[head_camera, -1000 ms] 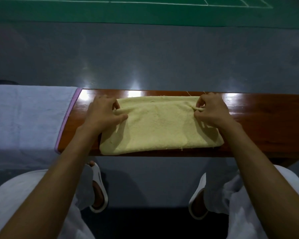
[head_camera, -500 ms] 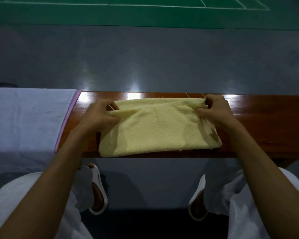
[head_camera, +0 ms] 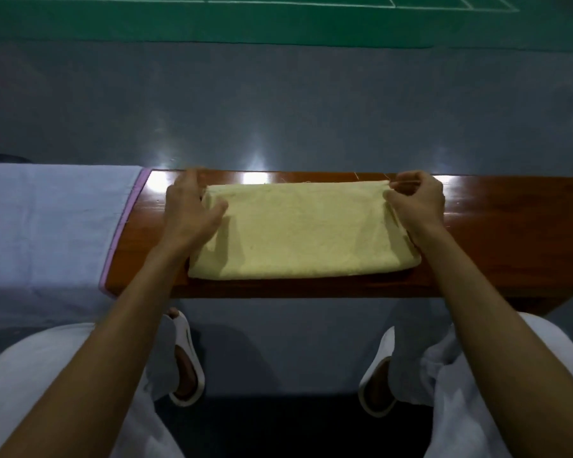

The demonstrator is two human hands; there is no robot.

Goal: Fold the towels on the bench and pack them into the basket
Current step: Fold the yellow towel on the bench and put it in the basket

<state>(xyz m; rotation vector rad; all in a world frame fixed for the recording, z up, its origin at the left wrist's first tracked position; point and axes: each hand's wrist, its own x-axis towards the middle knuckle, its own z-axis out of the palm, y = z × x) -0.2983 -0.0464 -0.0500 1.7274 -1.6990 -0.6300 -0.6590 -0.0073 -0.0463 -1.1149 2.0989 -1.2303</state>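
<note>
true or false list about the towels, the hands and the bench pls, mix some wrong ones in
1. The yellow towel lies folded on the bench. True.
2. The right hand pinches its far right corner. True.
3. A basket stands on the bench beside it. False: no basket is in view.
4. The pale blue towel lies on the yellow one. False: it lies apart, draped over the bench's left end.
5. The left hand rests on a knee. False: it holds the yellow towel's far left corner.
</note>
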